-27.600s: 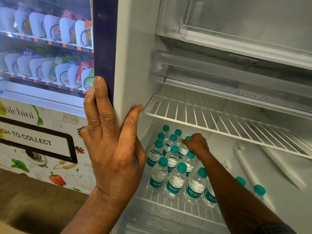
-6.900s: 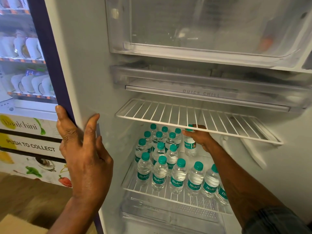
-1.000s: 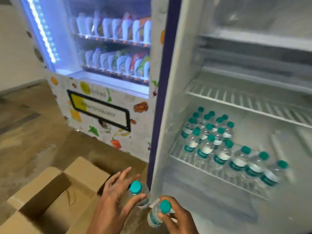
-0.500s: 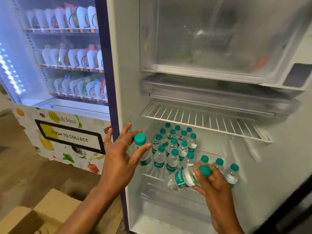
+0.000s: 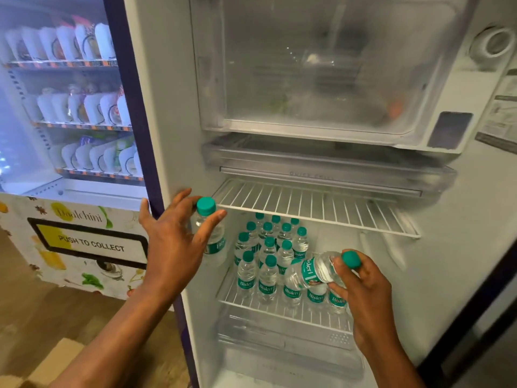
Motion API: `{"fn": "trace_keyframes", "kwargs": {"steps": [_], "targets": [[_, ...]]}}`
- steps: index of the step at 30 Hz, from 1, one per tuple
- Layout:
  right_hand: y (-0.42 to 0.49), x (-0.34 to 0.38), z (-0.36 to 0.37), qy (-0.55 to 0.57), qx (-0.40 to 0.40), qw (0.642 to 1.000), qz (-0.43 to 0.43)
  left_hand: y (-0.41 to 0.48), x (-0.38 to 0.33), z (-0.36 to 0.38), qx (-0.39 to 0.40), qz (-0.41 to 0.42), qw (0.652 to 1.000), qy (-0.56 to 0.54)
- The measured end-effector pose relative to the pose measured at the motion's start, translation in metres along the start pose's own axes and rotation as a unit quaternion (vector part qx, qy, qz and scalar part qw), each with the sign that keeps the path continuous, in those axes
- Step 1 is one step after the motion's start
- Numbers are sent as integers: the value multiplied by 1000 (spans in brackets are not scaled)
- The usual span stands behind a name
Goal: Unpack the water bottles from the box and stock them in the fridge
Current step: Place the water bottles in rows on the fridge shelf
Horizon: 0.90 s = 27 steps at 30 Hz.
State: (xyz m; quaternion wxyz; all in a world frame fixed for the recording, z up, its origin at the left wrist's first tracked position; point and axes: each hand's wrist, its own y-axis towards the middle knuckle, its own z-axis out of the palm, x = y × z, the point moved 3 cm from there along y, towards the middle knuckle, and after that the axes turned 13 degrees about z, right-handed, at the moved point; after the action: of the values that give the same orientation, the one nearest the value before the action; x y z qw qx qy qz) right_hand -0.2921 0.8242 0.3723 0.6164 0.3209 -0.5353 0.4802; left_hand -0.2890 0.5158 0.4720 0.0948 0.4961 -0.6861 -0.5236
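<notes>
Moved: since half a second ago, the upright bottle [image 5: 215, 242] has been lifted from below the upper wire shelf [image 5: 307, 205] to the level of its front left corner; the tilted bottle [image 5: 310, 271] is kept low, over the front row.
Left grip: the left grip [image 5: 173, 247] is wrapped round the upright bottle's body, fingers partly spread, just beside the left inner wall of the fridge [image 5: 173, 107].
Right grip: the right grip [image 5: 363, 287] is closed round the tilted bottle's neck; the cap is pointed right, the base left.
In the way: the lower wire shelf [image 5: 226, 295] is crowded with stocked bottles [image 5: 267, 284]; three front ones are partly covered by the tilted bottle.
Counts: two bottles are held; twelve green caps are counted in the standing cluster, and three more bodies are seen with caps hidden; two wire shelves.
Writing: "Bisleri" is read on the labels; "Daalchini" and "PUSH TO COLLECT" on the vending machine [image 5: 84, 242] at left.
Around: a corner of the cardboard box [image 5: 60, 359] is seen on the floor, lower left.
</notes>
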Motion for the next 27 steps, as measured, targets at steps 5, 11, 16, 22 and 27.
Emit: {"fn": "trace_keyframes", "kwargs": {"steps": [5, 11, 16, 22, 27], "targets": [[33, -2, -9, 46, -58, 997, 12, 12, 5, 3, 0, -2, 1000, 13], [84, -2, -5, 59, -138, 989, -4, 14, 7, 10, 12, 32, 997, 74], [132, -1, 0, -52, -175, 981, -73, 12, 10, 14, 10, 49, 991, 122], [177, -11, 13, -258, -135, 948, -130, 12, 15, 21, -2, 57, 986, 155], [207, -23, 30, -385, -97, 911, -107, 10, 21, 24, -8, 64, 983, 170]]}}
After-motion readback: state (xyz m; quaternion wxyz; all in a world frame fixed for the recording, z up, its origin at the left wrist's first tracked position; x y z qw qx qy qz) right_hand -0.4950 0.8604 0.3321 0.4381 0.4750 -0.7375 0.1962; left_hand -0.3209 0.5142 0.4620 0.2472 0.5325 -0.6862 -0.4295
